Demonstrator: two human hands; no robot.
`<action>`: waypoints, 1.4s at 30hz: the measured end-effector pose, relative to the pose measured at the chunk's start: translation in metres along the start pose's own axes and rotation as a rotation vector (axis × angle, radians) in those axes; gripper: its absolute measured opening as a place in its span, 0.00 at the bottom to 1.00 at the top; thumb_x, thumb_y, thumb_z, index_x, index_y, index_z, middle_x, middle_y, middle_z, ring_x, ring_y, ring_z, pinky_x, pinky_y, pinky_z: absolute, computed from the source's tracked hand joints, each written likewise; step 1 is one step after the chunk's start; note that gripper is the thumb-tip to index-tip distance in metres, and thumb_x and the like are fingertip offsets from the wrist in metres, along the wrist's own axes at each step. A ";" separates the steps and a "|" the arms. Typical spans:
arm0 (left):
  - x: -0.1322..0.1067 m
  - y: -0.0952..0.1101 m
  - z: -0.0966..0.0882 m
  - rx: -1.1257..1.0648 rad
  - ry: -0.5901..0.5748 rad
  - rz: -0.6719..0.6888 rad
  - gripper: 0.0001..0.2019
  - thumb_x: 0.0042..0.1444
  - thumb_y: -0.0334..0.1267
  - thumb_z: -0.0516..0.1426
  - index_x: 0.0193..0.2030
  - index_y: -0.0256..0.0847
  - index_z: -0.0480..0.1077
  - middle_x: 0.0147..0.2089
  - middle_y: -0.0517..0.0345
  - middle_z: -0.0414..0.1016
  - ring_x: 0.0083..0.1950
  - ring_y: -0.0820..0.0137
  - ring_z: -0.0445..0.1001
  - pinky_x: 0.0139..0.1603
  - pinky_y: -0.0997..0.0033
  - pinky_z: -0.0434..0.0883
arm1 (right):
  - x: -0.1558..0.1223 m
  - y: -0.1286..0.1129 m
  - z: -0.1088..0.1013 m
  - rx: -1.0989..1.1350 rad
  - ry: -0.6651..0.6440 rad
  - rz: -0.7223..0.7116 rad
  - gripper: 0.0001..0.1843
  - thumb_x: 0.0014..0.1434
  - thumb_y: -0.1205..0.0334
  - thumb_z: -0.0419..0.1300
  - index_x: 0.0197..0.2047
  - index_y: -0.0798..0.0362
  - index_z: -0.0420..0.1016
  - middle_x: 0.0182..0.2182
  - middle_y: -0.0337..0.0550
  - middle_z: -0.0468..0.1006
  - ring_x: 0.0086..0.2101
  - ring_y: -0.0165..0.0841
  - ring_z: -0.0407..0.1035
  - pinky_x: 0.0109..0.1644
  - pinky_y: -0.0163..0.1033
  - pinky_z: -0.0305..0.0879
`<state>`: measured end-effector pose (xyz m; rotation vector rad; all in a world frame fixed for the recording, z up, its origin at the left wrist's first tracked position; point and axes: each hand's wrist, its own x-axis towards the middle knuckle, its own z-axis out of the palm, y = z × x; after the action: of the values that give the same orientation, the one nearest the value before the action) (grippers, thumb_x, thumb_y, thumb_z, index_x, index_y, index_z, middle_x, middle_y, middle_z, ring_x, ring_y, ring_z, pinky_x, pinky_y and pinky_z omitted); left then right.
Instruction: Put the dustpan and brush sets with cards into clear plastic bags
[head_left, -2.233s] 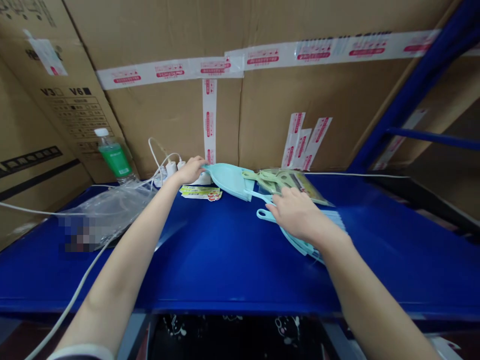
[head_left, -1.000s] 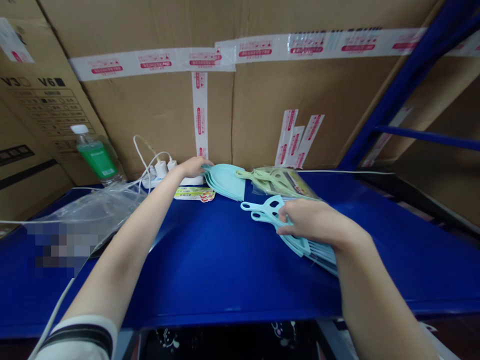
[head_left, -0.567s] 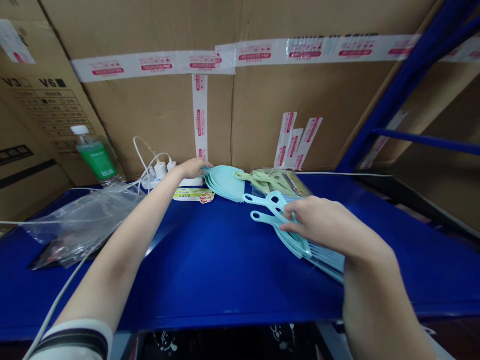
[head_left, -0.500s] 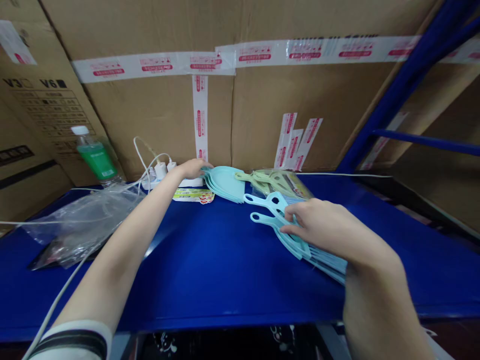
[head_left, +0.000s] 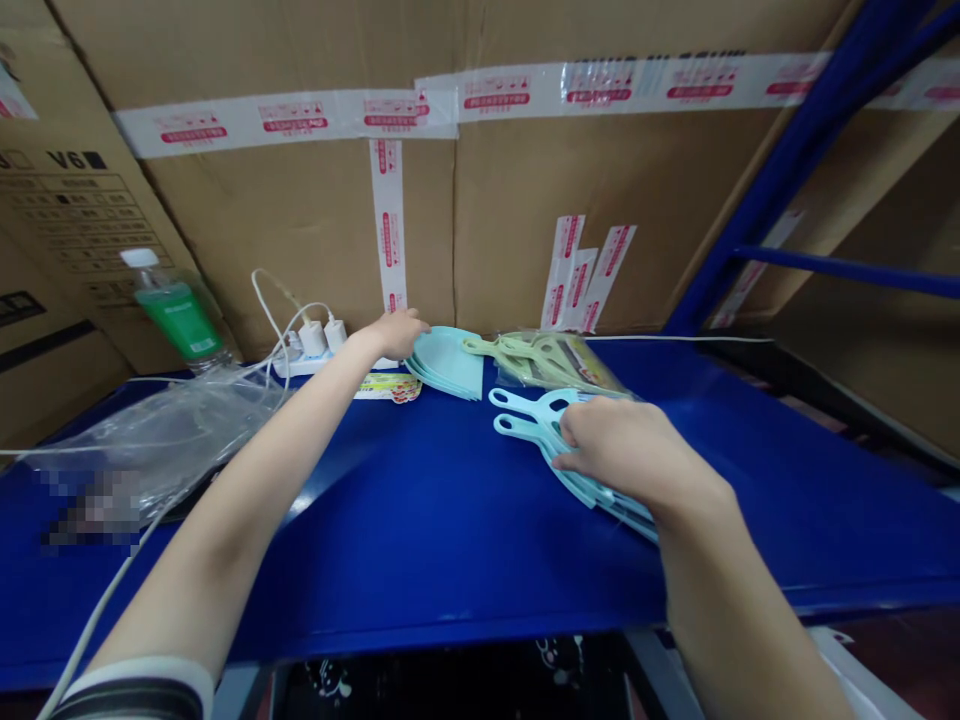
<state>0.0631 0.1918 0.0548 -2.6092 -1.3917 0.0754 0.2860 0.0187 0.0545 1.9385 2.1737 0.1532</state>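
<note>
Two pale-blue stacks: plastic hand brushes (head_left: 529,412), lying handles upper left to bristles lower right, sit gripped under the nearer right hand (head_left: 634,447) — the curled left hand (head_left: 397,333) at the dustpans (head_left: 444,365).

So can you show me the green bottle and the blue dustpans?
Green bottle (head_left: 174,313): head view, on its green label.
Blue dustpans (head_left: 448,365): head view, on the top pan's flat face.
</note>
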 end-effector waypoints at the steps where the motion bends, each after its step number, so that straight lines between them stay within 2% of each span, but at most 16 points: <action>1: 0.001 0.009 -0.001 0.001 0.016 0.014 0.27 0.48 0.23 0.49 0.57 0.39 0.66 0.55 0.45 0.69 0.57 0.57 0.66 0.54 0.61 0.63 | 0.001 0.000 0.000 -0.004 -0.005 0.003 0.07 0.53 0.58 0.62 0.28 0.52 0.73 0.28 0.44 0.77 0.32 0.37 0.73 0.25 0.35 0.51; 4: 0.006 0.037 -0.002 -0.010 0.042 0.085 0.26 0.51 0.23 0.47 0.57 0.41 0.66 0.56 0.47 0.68 0.58 0.59 0.65 0.56 0.62 0.62 | 0.003 0.000 0.002 -0.012 -0.010 0.007 0.09 0.54 0.56 0.62 0.28 0.52 0.73 0.29 0.44 0.78 0.32 0.37 0.73 0.26 0.35 0.52; 8: 0.017 0.069 0.000 -0.057 0.052 0.182 0.22 0.57 0.28 0.47 0.58 0.42 0.64 0.55 0.50 0.68 0.54 0.64 0.69 0.53 0.68 0.64 | 0.005 0.001 0.005 -0.007 0.004 0.010 0.15 0.57 0.49 0.58 0.28 0.51 0.74 0.29 0.44 0.78 0.33 0.38 0.74 0.26 0.35 0.53; 14: 0.039 0.092 0.011 -0.117 0.147 0.191 0.18 0.62 0.35 0.46 0.58 0.34 0.61 0.56 0.42 0.66 0.55 0.61 0.69 0.53 0.66 0.65 | 0.009 0.002 0.004 0.025 0.008 0.048 0.17 0.59 0.50 0.55 0.29 0.52 0.75 0.28 0.46 0.78 0.35 0.40 0.74 0.28 0.36 0.55; 21: 0.059 0.094 0.029 -0.227 0.208 0.188 0.14 0.62 0.39 0.50 0.50 0.33 0.66 0.49 0.44 0.69 0.52 0.60 0.70 0.52 0.65 0.66 | 0.011 -0.001 0.003 0.042 -0.013 0.045 0.13 0.58 0.53 0.58 0.39 0.54 0.74 0.35 0.49 0.79 0.39 0.42 0.74 0.32 0.37 0.59; 24: 0.062 0.094 0.033 -0.303 0.241 0.174 0.16 0.60 0.43 0.52 0.49 0.33 0.66 0.49 0.44 0.68 0.52 0.60 0.70 0.51 0.65 0.66 | 0.013 -0.005 0.005 0.071 0.014 0.013 0.18 0.57 0.54 0.59 0.47 0.56 0.70 0.38 0.51 0.79 0.40 0.43 0.74 0.34 0.37 0.61; 28: 0.059 0.097 0.031 -0.420 0.259 0.156 0.16 0.59 0.42 0.55 0.47 0.32 0.64 0.50 0.42 0.68 0.52 0.60 0.70 0.53 0.64 0.66 | 0.019 -0.012 0.008 0.111 0.036 -0.067 0.26 0.58 0.56 0.58 0.57 0.55 0.61 0.43 0.52 0.78 0.44 0.43 0.73 0.39 0.39 0.63; 30: 0.055 0.099 0.030 -0.483 0.268 0.137 0.15 0.59 0.41 0.54 0.48 0.31 0.63 0.51 0.41 0.68 0.53 0.60 0.69 0.54 0.63 0.65 | 0.021 -0.015 0.010 0.094 0.026 -0.069 0.26 0.58 0.56 0.58 0.58 0.55 0.61 0.45 0.54 0.77 0.46 0.44 0.72 0.41 0.40 0.63; 35: 0.038 0.098 0.030 -0.646 0.295 0.060 0.12 0.61 0.36 0.50 0.50 0.34 0.58 0.49 0.43 0.71 0.49 0.64 0.71 0.50 0.64 0.68 | 0.023 -0.016 0.011 0.045 0.017 -0.063 0.21 0.59 0.58 0.57 0.54 0.58 0.67 0.44 0.58 0.77 0.46 0.45 0.72 0.42 0.42 0.64; 42: -0.007 0.073 0.033 -0.842 0.296 -0.087 0.10 0.61 0.34 0.48 0.49 0.35 0.58 0.38 0.51 0.74 0.40 0.66 0.74 0.43 0.64 0.70 | 0.025 -0.017 0.011 0.058 -0.014 -0.087 0.17 0.58 0.59 0.59 0.50 0.51 0.72 0.45 0.52 0.78 0.46 0.42 0.72 0.43 0.40 0.63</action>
<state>0.1145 0.1509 0.0083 -2.9556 -1.6605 -1.0809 0.2696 0.0409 0.0377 1.8652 2.2723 0.0634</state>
